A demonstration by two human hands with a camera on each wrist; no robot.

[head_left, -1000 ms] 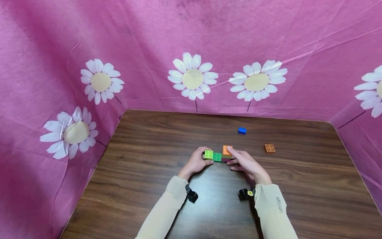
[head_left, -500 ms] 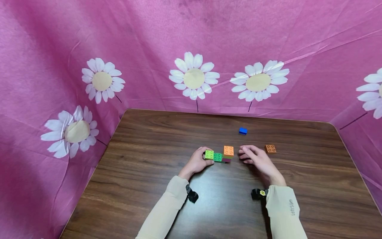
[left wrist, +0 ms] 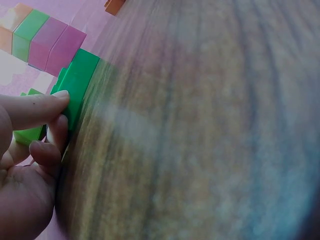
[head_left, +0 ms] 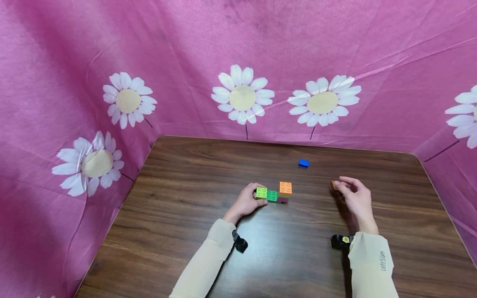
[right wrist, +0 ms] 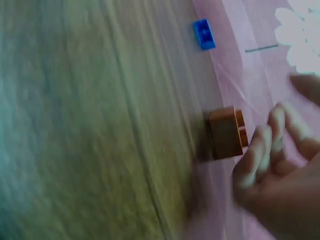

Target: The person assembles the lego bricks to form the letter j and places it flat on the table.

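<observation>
My left hand (head_left: 246, 203) grips the left end of a joined building-block assembly, with thumb and fingers about its lime block (head_left: 261, 193) and green block (head_left: 272, 196). The assembly's right end is a taller stack topped by an orange block (head_left: 285, 187). In the left wrist view, a magenta block (left wrist: 65, 51) forms the stack's lower part. My right hand (head_left: 357, 203) reaches to a brown-orange block (head_left: 333, 185), overlapping it in the head view. In the right wrist view, the fingers are spread beside this block (right wrist: 225, 134), at its studded side, not closed round it.
A blue block (head_left: 303, 163) lies farther back on the brown wooden table (head_left: 208, 161), behind the assembly and left of the brown-orange block. A pink cloth (head_left: 179, 49) with white flowers hangs behind and beside the table.
My right hand has let go of the orange-topped stack and moved right to the brown-orange block. The left hand keeps its hold on the assembly in the same place.
</observation>
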